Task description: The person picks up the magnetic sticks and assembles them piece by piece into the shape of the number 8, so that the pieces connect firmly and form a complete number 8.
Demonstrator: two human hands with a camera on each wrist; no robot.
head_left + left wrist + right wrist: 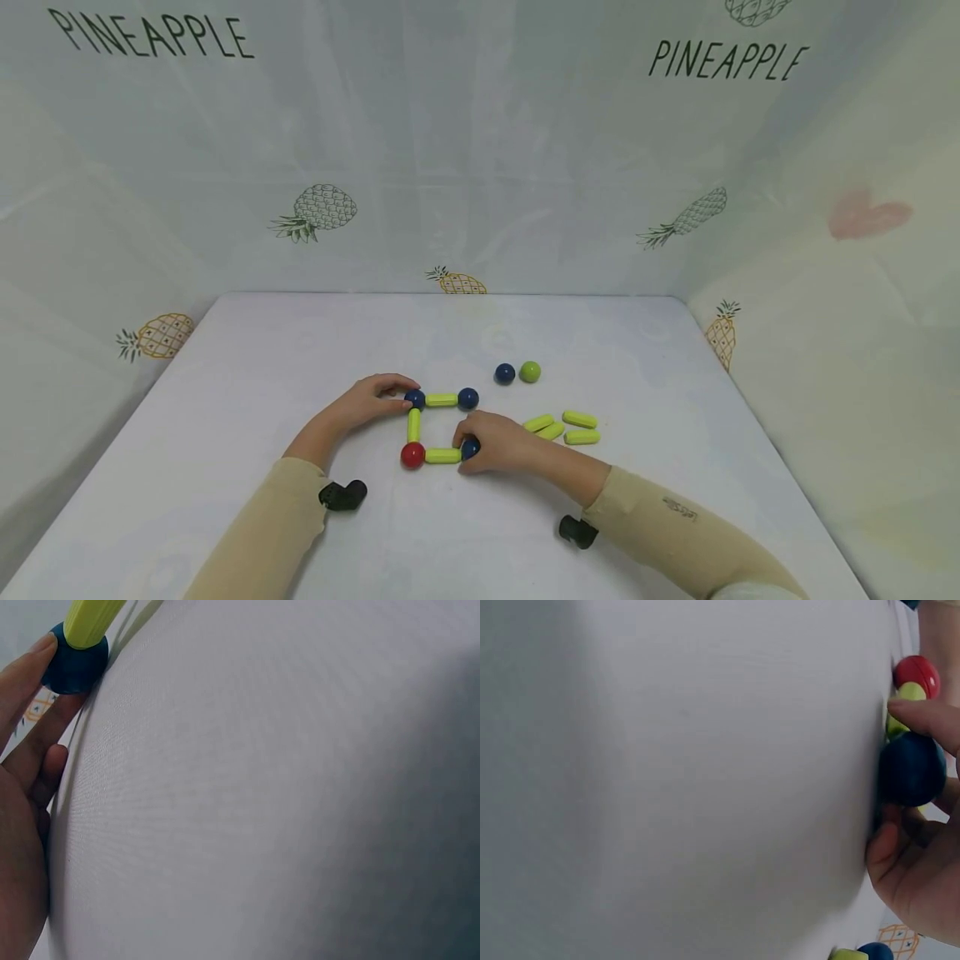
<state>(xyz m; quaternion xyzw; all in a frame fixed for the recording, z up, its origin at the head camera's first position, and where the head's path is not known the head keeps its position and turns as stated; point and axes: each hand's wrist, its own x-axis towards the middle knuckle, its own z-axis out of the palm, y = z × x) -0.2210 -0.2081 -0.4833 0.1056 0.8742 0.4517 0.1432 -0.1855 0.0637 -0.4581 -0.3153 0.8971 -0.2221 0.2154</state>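
Note:
On the white table lies a shape of yellow-green rods and balls. My left hand pinches the upper-left blue ball between thumb and fingers; a rod joins that ball in the left wrist view. From it, one rod reaches another blue ball, and a second rod leads down to a red ball. My right hand grips the lower-right blue ball, at the end of the bottom rod. No rod shows between the two right-hand balls.
Behind the shape, a loose blue ball sits beside a green ball. Several loose yellow-green rods lie right of my right hand. A pineapple-print curtain stands behind the table.

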